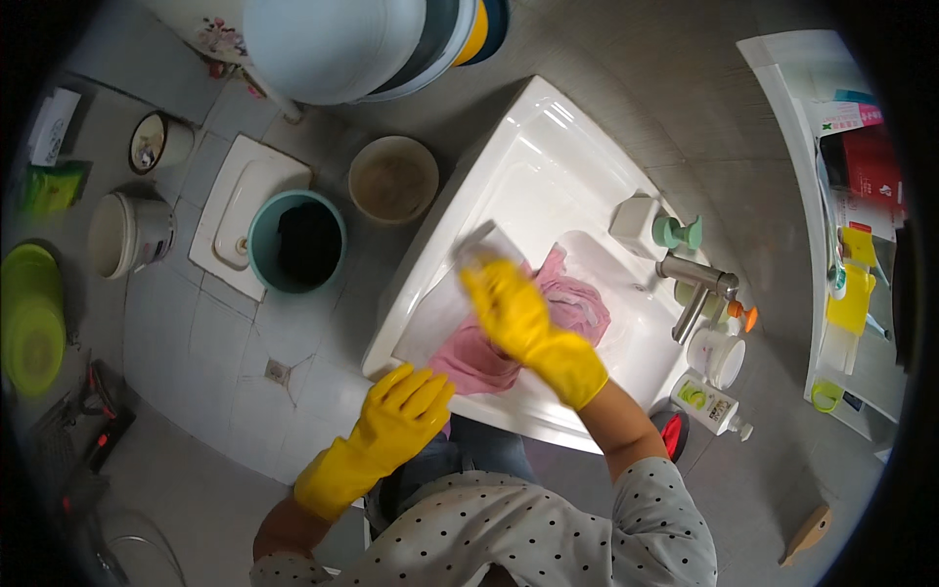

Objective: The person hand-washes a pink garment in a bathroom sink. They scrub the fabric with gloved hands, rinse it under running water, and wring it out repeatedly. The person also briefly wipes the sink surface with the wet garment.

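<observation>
A wet pink cloth (476,354) lies bunched across the near left part of the white sink (548,127), partly on its sloping side. My right hand (523,318), in a yellow rubber glove, is closed above the cloth. Motion smears its fingers; a pale greyish block (494,240) shows just past them, its kind unclear. At the sink's near left rim, my left hand (396,411), gloved in yellow too, has its fingers closed together over the cloth's edge. The right glove hides the cloth's middle.
A soap dispenser (638,225), a metal faucet (699,284) and a white bottle (706,403) line the sink's right side. Left on the floor stand a teal bucket (259,240), a beige tub (393,180) and a white bucket (122,235). A loaded shelf (797,108) is at right.
</observation>
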### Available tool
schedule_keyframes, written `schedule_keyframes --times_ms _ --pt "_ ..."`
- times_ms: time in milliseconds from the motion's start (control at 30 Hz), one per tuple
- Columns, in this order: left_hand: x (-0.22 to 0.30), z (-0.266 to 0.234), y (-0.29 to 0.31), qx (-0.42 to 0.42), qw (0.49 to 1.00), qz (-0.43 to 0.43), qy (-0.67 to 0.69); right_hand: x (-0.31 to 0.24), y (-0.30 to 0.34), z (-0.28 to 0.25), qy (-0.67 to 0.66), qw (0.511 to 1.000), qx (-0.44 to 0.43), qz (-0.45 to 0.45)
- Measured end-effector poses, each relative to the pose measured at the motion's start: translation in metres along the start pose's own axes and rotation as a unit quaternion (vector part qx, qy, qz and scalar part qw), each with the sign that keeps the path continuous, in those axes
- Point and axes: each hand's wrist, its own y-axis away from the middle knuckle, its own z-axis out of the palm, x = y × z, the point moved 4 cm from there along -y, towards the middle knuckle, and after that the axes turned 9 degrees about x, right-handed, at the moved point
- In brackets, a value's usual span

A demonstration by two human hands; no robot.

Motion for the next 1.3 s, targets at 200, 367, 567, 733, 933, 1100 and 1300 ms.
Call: schedule_keyframes --times_ms 200,367,567,733,933,1100,1300 --pt "-0.020 0.035 0.023 -0.042 0.993 -0.040 -0.105 0.018 0.015 0.031 0.028 0.992 -0.123 0.020" --pt "-0.016 0.031 0.002 0.012 0.997 -0.055 -0.050 0.079 -0.019 -0.009 0.072 0.984 0.121 0.107" --pt "-0.011 0.050 -0.042 0.059 0.995 0.036 -0.067 0.022 0.012 0.011 -0.061 0.995 -0.072 -0.041" --pt "-0.004 0.041 -0.031 0.024 0.998 -0.022 -0.045 0.021 0.018 0.008 -0.092 0.984 -0.116 0.095" --pt "-0.007 0.054 -0.013 0.009 0.997 -0.050 -0.053 0.022 0.011 0.025 0.009 0.985 -0.161 -0.054" --pt "-0.006 0.051 -0.012 0.012 0.997 -0.033 -0.067 0.057 -0.017 0.010 0.031 0.985 -0.143 0.088" --pt "-0.007 0.064 -0.002 0.023 0.995 -0.038 -0.085 0.050 -0.006 0.018 -0.062 0.965 -0.208 0.144"
